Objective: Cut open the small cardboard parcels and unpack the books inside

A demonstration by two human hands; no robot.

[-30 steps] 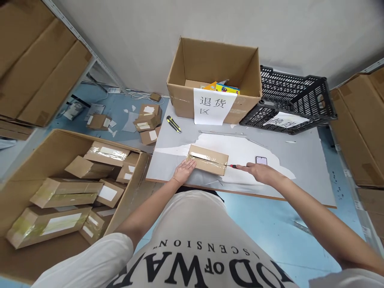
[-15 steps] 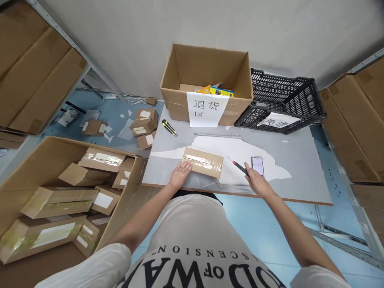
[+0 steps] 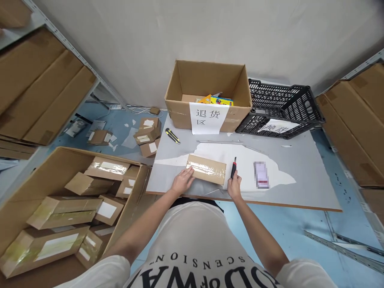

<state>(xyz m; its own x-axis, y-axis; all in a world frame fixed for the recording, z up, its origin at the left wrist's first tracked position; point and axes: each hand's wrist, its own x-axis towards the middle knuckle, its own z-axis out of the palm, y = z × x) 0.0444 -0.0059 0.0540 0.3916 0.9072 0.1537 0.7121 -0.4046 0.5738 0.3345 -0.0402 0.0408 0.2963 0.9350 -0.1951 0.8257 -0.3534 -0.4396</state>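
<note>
On the near side of the signed carton point(image 3: 177, 114), clear of its front wall, a taped parcel point(image 3: 207, 169) lies flat on the table point(image 3: 318, 186). The left hand point(image 3: 182, 181) rests over its left end, fingers close together — probably to keep it from sliding; whether they grip or merely press, I cannot tell. The right hand point(image 3: 234, 186), nearer the person than the carton, has its fingers clamped around a red-and-black knife point(image 3: 234, 168), blade pointing away from the body, presumably for safety. Left of the carton's front lies a yellow-and-black cutter point(image 3: 172, 136), seemingly parked within reach. Right of the carton stands a black crate point(image 3: 306, 125) — both bear paper signs facing the person, likely for easy reading.
</note>
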